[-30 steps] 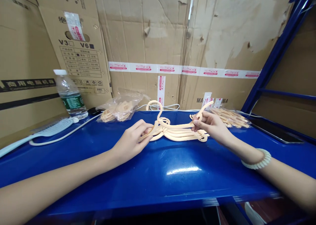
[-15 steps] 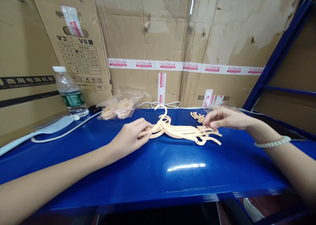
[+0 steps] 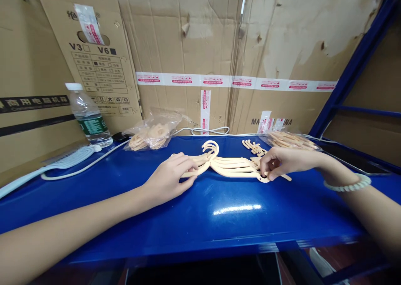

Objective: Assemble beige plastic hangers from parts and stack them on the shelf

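Observation:
Several cream-coloured clothes hangers (image 3: 234,167) lie stacked on the blue table (image 3: 194,218), their hooks bunched at the far side. My left hand (image 3: 171,174) is closed on the left arms of the hangers, covering most of them. At the right ends, my right hand (image 3: 283,162) pinches the nearest hanger by its tip, where a small ring shows. A thin cream piece pokes out to the right beneath that hand. Just beyond it lie small loose cream hook-shaped pieces (image 3: 252,146).
Clear plastic bags of cream parts lie at the back left (image 3: 153,134) and back right (image 3: 290,140). A water bottle (image 3: 90,118), a pale blue hairbrush (image 3: 70,157) and a white cable (image 3: 81,171) are at left. Cardboard (image 3: 188,47) walls the back; a dark flat device (image 3: 354,159) lies right.
My right hand has come down and nearer, onto the hangers' right ends. The hangers' hooks have drawn together, and the near hanger has turned straighter. My left hand has barely moved.

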The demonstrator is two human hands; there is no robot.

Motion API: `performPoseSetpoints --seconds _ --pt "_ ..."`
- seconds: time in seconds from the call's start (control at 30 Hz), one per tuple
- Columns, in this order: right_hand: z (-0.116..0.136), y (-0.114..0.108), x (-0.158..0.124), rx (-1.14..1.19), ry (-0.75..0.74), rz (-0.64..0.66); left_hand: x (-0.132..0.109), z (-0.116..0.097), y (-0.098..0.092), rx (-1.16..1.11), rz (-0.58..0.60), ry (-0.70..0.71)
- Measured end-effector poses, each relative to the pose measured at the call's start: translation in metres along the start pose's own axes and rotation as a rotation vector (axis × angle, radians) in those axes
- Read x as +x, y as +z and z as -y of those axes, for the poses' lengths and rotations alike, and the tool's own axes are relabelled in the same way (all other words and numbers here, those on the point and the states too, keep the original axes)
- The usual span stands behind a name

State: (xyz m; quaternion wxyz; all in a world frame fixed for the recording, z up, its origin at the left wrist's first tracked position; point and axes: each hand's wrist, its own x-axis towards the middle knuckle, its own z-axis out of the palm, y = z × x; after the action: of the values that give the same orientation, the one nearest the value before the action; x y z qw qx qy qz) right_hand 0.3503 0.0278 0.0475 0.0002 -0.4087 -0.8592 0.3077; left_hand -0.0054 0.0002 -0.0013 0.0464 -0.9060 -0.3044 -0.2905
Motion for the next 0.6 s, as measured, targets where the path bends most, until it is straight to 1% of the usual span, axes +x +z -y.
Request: performPoseSetpoints --seconds 0.13,0.37,0.47,0.6 --pt "-0.0045 -0.0036 -0.0035 -0.065 0.043 -0.012 0.0010 -0.0008 -0.0019 0.047 0.066 0.036" --pt "-0.0044 -0.0049 -0.0053 -0.152 0.089 -0.086 -0.0006 -0.0021 -0.0045 0.111 0.147 -0.030" --pt "-0.0053 -0.0068 -0.0074 -0.236 0.097 -0.115 -0.0010 -0.0030 -0.0052 0.138 0.161 -0.042" --pt "-0.0024 -0.0082 -0.0101 -0.315 0.100 -0.186 -0.0005 -0.0038 -0.0053 0.150 0.153 -0.028"
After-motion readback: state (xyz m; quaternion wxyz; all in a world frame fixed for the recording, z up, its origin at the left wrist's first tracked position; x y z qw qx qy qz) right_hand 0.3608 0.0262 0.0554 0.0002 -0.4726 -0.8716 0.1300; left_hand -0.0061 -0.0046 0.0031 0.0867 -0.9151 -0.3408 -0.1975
